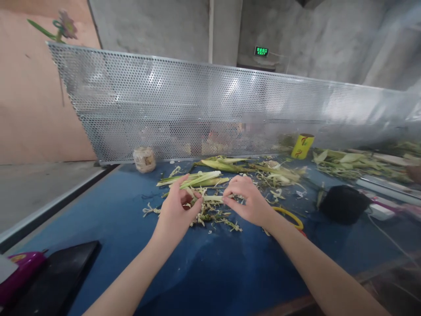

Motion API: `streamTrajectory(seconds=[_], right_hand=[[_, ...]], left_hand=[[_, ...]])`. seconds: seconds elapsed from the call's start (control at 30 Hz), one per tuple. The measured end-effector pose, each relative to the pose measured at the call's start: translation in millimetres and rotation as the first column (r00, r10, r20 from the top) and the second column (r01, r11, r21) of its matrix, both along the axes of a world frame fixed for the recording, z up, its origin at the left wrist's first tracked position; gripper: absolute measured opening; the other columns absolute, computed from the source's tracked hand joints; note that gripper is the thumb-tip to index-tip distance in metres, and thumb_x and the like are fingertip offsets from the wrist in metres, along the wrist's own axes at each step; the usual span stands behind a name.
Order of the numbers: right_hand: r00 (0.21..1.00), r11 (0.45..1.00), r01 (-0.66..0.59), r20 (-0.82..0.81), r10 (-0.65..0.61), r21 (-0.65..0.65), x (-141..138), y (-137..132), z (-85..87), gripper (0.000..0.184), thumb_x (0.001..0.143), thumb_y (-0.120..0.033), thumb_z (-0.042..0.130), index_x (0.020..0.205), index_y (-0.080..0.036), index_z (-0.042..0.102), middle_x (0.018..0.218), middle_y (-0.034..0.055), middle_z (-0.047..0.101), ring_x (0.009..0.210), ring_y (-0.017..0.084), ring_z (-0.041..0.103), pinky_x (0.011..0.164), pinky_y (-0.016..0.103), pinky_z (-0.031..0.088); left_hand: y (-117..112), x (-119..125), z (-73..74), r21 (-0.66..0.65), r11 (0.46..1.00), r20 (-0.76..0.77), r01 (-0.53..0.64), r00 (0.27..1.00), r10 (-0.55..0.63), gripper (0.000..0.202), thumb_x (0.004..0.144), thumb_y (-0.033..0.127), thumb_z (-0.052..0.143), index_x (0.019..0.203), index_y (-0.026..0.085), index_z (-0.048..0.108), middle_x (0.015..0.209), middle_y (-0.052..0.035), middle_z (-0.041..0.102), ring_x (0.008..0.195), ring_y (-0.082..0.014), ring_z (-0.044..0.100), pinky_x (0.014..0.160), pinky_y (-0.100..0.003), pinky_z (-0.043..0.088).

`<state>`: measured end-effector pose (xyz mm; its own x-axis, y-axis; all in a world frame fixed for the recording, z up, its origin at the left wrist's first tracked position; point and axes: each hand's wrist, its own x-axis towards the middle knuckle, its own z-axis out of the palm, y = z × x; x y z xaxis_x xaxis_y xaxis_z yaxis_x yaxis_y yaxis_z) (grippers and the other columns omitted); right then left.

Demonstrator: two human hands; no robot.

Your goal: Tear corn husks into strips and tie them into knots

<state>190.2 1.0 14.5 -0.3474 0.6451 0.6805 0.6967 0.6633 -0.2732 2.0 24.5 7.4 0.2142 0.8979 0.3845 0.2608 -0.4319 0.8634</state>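
A short pale strip of corn husk runs between my two hands above the blue table. My left hand pinches its left end with thumb and fingers. At the other end, my right hand has its thumb and fingertips closed on the strip. Beneath and around them lie braided and twisted husk pieces with loose scraps. Just beyond my hands rest longer green-white husk leaves, and farther back a bundle of greener husks.
A perforated metal screen borders the back. A wrapped roll and a yellow cylinder stand before it. To my right are a yellow handle or ring and a black bundle; near left, a black slab and a purple object.
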Motion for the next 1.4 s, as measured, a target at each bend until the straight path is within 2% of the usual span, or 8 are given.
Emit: streamTrajectory(seconds=[0.2,0.4,0.63,0.93,1.03,1.2,1.3,1.4], right_hand=[[0.942,0.938,-0.336,-0.054,0.332,-0.088,-8.6,-3.4,1.8,0.013,0.081,-0.018,0.054,0.068,-0.019,0.056,0.069,0.0007,0.061,0.071,0.014,0.053,0.076,0.032,0.038],[0.96,0.915,-0.275,-0.14,0.244,-0.294,-15.0,-6.6,0.7,0.012,0.085,-0.019,0.047,0.08,-0.018,0.058,0.079,0.002,0.062,0.075,0.012,0.055,0.07,0.025,0.043],[0.969,0.923,-0.244,-0.102,0.223,-0.298,-11.8,-6.9,1.3,0.016,0.086,-0.02,0.045,0.088,-0.019,0.06,0.086,0.0037,0.064,0.079,0.014,0.057,0.071,0.026,0.044],[0.905,0.871,-0.415,-0.216,0.366,-0.264,-9.1,-5.6,0.7,0.024,0.088,-0.021,0.041,0.09,-0.02,0.065,0.084,0.0042,0.066,0.081,0.015,0.056,0.074,0.029,0.044],[0.915,0.903,-0.36,-0.278,0.293,-0.232,-12.7,-4.8,-1.5,0.019,0.085,-0.022,0.045,0.081,-0.02,0.064,0.079,0.0033,0.064,0.076,0.014,0.055,0.072,0.029,0.044],[0.906,0.948,-0.145,-0.422,0.013,-0.283,-15.5,1.1,-6.8,0.006,0.078,-0.024,0.053,0.076,-0.019,0.057,0.075,0.0014,0.061,0.068,0.013,0.056,0.062,0.025,0.044],[0.956,0.912,-0.045,-0.284,-0.079,-0.407,-14.5,2.9,-7.1,0.027,0.081,-0.034,0.049,0.062,-0.018,0.057,0.063,0.0009,0.059,0.059,0.012,0.053,0.056,0.024,0.041],[0.983,0.889,-0.062,-0.183,-0.025,-0.453,-15.5,1.1,-5.8,0.035,0.082,-0.034,0.047,0.052,-0.017,0.055,0.051,-0.0001,0.056,0.055,0.011,0.051,0.057,0.024,0.04]], left_hand=[[-4.4,5.0,-8.4,0.019,0.988,-0.147,0.152,0.978,-0.147,0.073,0.072,0.019,0.052,0.135,0.015,0.014,0.078,0.0007,0.059,0.064,-0.0117,0.052,0.063,-0.027,0.044],[-13.6,7.4,-12.3,-0.025,0.957,-0.242,0.289,0.927,-0.286,0.084,0.078,0.02,0.046,0.139,0.017,-0.011,0.074,0.0017,0.051,0.06,-0.0104,0.047,0.055,-0.024,0.039],[-17.4,6.7,-13.6,-0.164,0.903,-0.042,0.397,0.912,-0.409,0.089,0.079,0.022,0.049,0.138,0.021,-0.018,0.089,-0.0041,0.052,0.079,-0.0143,0.052,0.065,-0.027,0.044],[-15.8,10.7,-10.1,-0.179,0.927,0.032,0.328,0.944,-0.328,0.088,0.078,0.025,0.053,0.14,0.02,-0.009,0.08,-0.0023,0.055,0.067,-0.0149,0.051,0.061,-0.028,0.043],[-16.8,11.5,-7.6,-0.188,0.921,0.082,0.341,0.94,-0.331,0.093,0.078,0.022,0.054,0.139,0.018,-0.015,0.074,0.0002,0.053,0.066,-0.0141,0.05,0.063,-0.028,0.043],[-18.8,12.9,-6.9,-0.199,0.881,0.187,0.429,0.899,-0.395,0.103,0.074,0.018,0.058,0.135,0.018,-0.025,0.076,-0.0004,0.057,0.069,-0.0138,0.053,0.066,-0.029,0.044],[-20.8,13.9,-7.4,-0.229,0.86,0.161,0.456,0.889,-0.429,0.106,0.072,0.018,0.061,0.135,0.018,-0.025,0.077,-0.0015,0.061,0.075,-0.0152,0.056,0.074,-0.033,0.045],[-21.9,14.2,-9.0,-0.258,0.843,0.113,0.472,0.882,-0.458,0.106,0.073,0.02,0.061,0.135,0.018,-0.026,0.078,-0.0025,0.063,0.077,-0.0162,0.059,0.077,-0.035,0.045]])
